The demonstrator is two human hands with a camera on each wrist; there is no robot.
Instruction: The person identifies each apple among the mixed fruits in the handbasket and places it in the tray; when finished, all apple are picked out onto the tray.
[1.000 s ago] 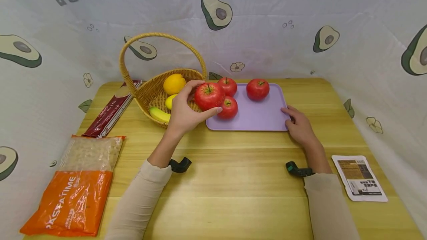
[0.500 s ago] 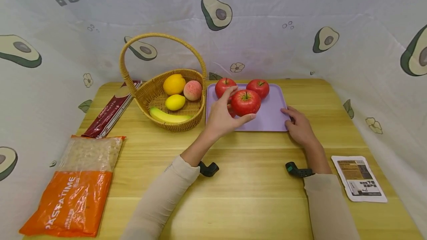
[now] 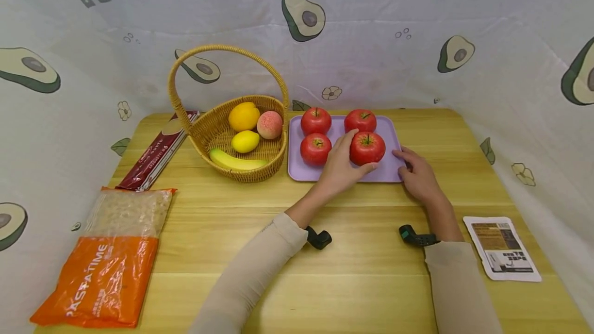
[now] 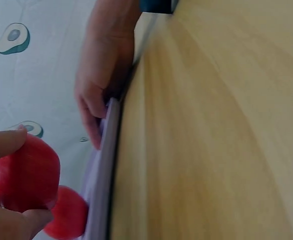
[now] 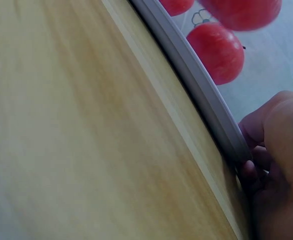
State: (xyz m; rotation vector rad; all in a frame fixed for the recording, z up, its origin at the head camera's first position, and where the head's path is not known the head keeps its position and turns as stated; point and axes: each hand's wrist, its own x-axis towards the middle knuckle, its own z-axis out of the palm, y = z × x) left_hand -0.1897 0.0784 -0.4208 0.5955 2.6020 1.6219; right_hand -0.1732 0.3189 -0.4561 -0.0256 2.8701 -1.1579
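Observation:
My left hand [image 3: 341, 166] grips a red apple [image 3: 367, 149] between thumb and fingers, over the front right part of a purple tray [image 3: 297, 173]. In the left wrist view the held apple [image 4: 29, 175] is raised above the tray's level. Two more apples, a back one [image 3: 316, 121] and a front one [image 3: 316, 149], sit on the tray's left side. A third apple [image 3: 360, 121] lies at its back, partly covered by the held one. My right hand [image 3: 417, 175] pinches the tray's right edge near the front corner [image 5: 244, 150].
Left of the tray stands a wicker basket [image 3: 260, 173] with a tall handle, holding a peach [image 3: 269, 125], a lemon [image 3: 245, 142], a larger yellow fruit [image 3: 244, 116] and a banana [image 3: 236, 161]. Spaghetti [image 3: 158, 153] and an orange pasta bag [image 3: 104, 272] lie left; a white packet [image 3: 502, 249] lies right.
My left hand has carried the apple rightward from beside the basket, across the tray, and lowered it toward the front right. The right hand has stayed at the tray's edge.

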